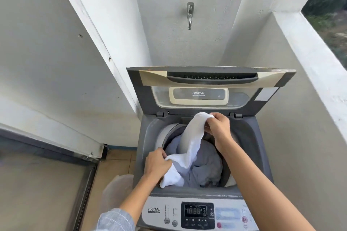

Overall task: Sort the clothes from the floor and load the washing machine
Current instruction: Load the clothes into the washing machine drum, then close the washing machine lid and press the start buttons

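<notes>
Standing at the control panel (197, 214), display lit, the person reaches both arms over the washing machine (262, 155). Left hand (156, 163) nearest, at the near-left rim of the tub, fingers curled round the lower end of a white cloth (191, 144). Right hand (218, 126) farther, up by the hinge side, pinching the cloth's top end. Hands well apart, each clamped on the cloth, which stretches between them. Long axis runs near-left to far-right, sloping upward, directly above the drum opening. Below it, grey-blue laundry (204, 163) already lies in the drum. Judgement: cloth hangs over the target, so release or lowering should drop it in. Beyond, lid (206, 80) stands upright, open; wall tap (190, 15) above.
</notes>
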`<state>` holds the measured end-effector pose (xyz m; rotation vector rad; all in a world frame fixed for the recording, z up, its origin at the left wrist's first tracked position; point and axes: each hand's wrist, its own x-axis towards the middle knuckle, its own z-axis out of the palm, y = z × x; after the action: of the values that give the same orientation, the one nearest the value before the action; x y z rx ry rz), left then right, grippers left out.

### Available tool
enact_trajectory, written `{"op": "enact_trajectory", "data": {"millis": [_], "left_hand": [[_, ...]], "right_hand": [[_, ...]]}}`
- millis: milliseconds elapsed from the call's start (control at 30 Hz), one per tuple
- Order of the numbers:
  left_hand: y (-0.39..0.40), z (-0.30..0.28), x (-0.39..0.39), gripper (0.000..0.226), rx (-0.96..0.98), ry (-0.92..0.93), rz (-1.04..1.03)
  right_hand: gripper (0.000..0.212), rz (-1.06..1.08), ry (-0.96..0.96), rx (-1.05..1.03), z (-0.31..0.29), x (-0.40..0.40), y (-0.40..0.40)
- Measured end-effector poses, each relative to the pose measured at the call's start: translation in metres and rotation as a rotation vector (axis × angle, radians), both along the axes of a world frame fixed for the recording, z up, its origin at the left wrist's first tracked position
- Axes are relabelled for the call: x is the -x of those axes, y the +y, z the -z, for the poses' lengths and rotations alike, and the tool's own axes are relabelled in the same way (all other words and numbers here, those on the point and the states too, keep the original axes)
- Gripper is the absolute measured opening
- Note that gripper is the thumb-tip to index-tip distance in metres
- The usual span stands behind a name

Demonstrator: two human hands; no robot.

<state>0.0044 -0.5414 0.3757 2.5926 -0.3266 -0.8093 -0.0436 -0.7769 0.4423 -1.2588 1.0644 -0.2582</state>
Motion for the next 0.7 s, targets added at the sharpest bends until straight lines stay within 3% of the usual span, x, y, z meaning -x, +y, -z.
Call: {"op": "enact_trajectory", "data": {"millis": [133,300,400,567,633,700], "left_hand": [[0.007,0.007,0.008,0.018,-0.071,0.078,0.039],[0.007,0.012,0.031,0.039,-0.056,0.178,0.236],[0.005,0.013,0.042,0.043,-0.001,0.219,0.273],[-0.001,-0.013,0.048,0.030,0.045,0.114,0.187],[-0.005,-0.032,0.044,0.023,0.083,0.059,0.126],[-0.012,-0.057,0.035,0.016,0.142,-0.043,0.073]], "right_hand": [[0.015,0.019,0.137,0.110,0.017,0.032,-0.011],[0.037,-0.089,0.335,0.262,0.035,0.083,-0.013],[0.034,-0.128,0.306,0.264,0.043,0.100,-0.008],[0.023,-0.204,0.180,0.309,0.029,0.116,-0.011],[0.017,-0.214,0.130,0.412,0.006,0.115,-0.016],[0.015,-0.198,0.038,0.651,-0.026,0.113,-0.023]]}}
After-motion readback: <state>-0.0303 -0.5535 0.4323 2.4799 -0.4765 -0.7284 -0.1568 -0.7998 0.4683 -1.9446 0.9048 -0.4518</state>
